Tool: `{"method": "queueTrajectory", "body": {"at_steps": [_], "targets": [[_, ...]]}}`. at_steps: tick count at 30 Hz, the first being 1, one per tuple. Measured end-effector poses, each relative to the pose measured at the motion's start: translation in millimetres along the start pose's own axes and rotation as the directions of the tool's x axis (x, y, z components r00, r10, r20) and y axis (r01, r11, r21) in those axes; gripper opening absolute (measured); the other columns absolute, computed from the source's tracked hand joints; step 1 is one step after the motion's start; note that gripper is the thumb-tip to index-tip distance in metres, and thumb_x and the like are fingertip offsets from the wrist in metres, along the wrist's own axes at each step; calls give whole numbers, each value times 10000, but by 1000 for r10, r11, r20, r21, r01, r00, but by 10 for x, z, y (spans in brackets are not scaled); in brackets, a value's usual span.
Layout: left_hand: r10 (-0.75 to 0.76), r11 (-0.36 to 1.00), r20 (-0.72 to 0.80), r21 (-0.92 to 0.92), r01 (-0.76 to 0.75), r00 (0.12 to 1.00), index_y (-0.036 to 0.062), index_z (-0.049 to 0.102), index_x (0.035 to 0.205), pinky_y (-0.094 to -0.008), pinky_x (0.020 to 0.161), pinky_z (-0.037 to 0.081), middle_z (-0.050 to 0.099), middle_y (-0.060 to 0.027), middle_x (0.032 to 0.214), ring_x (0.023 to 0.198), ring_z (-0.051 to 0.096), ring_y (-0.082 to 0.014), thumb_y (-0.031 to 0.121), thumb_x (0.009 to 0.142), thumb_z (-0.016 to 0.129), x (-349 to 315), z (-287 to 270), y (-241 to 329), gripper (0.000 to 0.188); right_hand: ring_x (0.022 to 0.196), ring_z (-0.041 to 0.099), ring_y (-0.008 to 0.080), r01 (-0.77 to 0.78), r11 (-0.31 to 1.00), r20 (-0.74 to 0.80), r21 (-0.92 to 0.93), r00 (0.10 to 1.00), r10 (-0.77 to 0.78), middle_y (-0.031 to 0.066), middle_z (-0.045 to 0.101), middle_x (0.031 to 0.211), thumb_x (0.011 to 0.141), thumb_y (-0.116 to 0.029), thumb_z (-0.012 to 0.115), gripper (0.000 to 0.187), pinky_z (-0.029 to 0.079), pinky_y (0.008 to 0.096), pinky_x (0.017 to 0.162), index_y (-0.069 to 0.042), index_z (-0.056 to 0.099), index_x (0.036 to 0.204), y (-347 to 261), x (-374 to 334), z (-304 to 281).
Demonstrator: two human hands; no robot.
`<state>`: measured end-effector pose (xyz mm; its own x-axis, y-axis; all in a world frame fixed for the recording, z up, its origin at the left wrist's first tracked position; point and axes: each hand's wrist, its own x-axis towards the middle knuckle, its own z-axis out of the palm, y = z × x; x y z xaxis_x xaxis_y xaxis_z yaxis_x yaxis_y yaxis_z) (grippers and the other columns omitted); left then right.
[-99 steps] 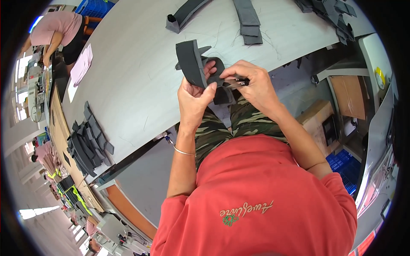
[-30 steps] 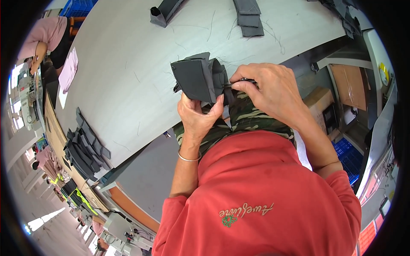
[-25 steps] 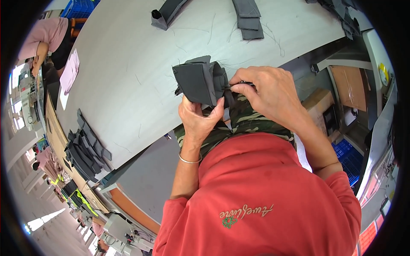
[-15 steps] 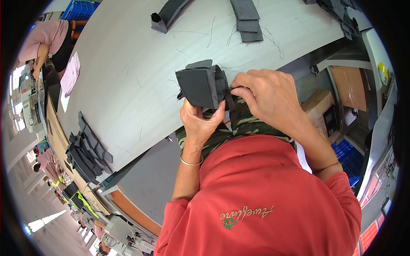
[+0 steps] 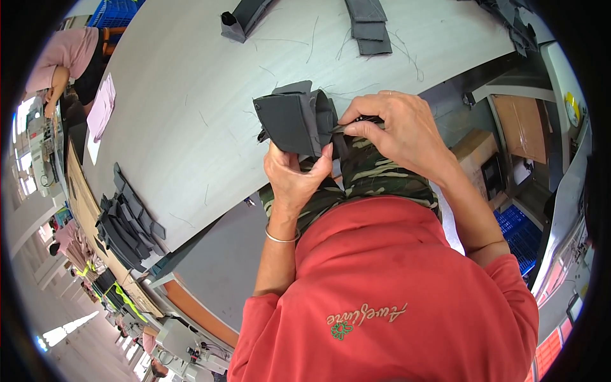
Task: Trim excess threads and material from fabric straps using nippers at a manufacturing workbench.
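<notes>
My left hand (image 5: 294,178) grips a bundle of dark grey fabric pieces (image 5: 284,122) from below, thumb on the near right side, fingers mostly hidden beneath. The stiff layers stand fanned, with a flat panel facing left and curled flaps on the right. Close to those flaps, my right hand (image 5: 398,130) is closed in a pinch. A thin dark pointed thing shows between its fingertips and the fabric; whether it is a small tool or a fabric end I cannot make out. Both hands are above my lap at the table's near edge.
On the pale table (image 5: 223,83) lie grey fabric strips (image 5: 369,28), a folded strip (image 5: 245,22) and loose threads. A fabric pile (image 5: 127,223) sits at the left edge, near pink sheets (image 5: 102,108). Cardboard boxes (image 5: 474,153) and a blue crate (image 5: 517,235) stand right. A co-worker (image 5: 70,54) is far left.
The bundle and my left hand have shifted slightly left and away from me. My right hand's fingers have spread a little from the thumb, showing more of the dark thing there.
</notes>
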<state>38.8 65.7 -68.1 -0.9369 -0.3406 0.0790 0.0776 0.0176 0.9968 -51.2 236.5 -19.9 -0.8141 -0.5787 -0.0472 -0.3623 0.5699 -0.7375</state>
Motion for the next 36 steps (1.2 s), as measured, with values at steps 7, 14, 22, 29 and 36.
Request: {"method": "queueTrajectory", "body": {"at_steps": [7, 14, 22, 29, 36], "targets": [[-14, 990, 12, -138, 16, 1000, -63, 478, 1140, -303, 889, 484, 600, -166, 1104, 1017, 589, -176, -54, 713, 733, 31, 10, 43, 497, 737, 611, 118, -212, 940, 116, 267, 976, 187, 39, 667, 791, 818, -107, 664, 133, 465, 251, 681, -31, 678, 926, 50, -8, 60], [7, 942, 99, -335, 27, 995, -60, 313, 1321, -454, 1062, 374, 526, -281, 1225, 1166, 543, -346, -42, 752, 577, 87, -146, 84, 627, 664, 508, 50, -82, 789, -89, 609, 981, 171, -32, 589, 750, 818, -176, 692, 217, 423, 217, 632, -94, 673, 1018, 87, -81, 159], [-16, 929, 129, -364, 62, 991, -27, 292, 1317, -463, 1045, 394, 516, -275, 1228, 1149, 554, -357, -31, 747, 598, -10, -145, 190, 647, 653, 583, 185, 240, 951, -102, 197, 969, -223, 74, 668, 868, 743, 44, 644, 279, 476, 271, 607, -50, 659, 1005, -123, -167, 260], [28, 954, 125, -299, 11, 992, -7, 281, 1376, -477, 1042, 392, 528, -296, 1240, 1177, 536, -388, 38, 753, 624, -87, -206, 234, 713, 655, 576, 112, 77, 923, 31, 376, 995, -96, 53, 638, 732, 795, 26, 626, 44, 448, 250, 600, 9, 614, 834, -203, -256, 251], [44, 904, 94, -427, 0, 995, -10, 320, 1355, -412, 1047, 380, 551, -237, 1225, 1195, 534, -336, -20, 714, 573, -117, -317, 291, 689, 723, 560, 67, -101, 841, 166, 532, 986, 13, 7, 620, 745, 837, -35, 642, 71, 450, 238, 652, 16, 593, 834, -176, -410, -7]]}}
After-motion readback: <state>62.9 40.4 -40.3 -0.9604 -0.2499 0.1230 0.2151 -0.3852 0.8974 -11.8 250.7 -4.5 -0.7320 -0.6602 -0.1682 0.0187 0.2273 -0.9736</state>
